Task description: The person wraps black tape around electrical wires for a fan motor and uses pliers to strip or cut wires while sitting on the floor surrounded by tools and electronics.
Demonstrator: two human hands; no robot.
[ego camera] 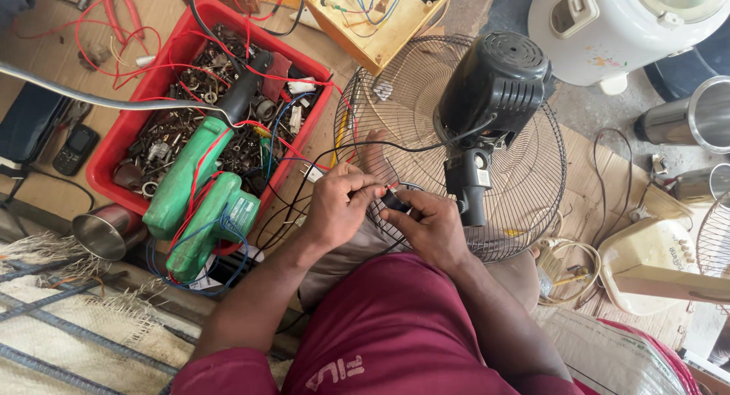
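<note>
the two hands meet over the wire fan guard (395, 91), little free room around them: the black fan motor (490, 87) stands just right of the grip, the red parts tray (114, 148) and green blower (194, 190) lie to its left. left hand (338, 209) and right hand (430, 228) both pinch a small black connector (394, 203) with red and black wires (334, 155) between fingertips, fingers pressed together.
</note>
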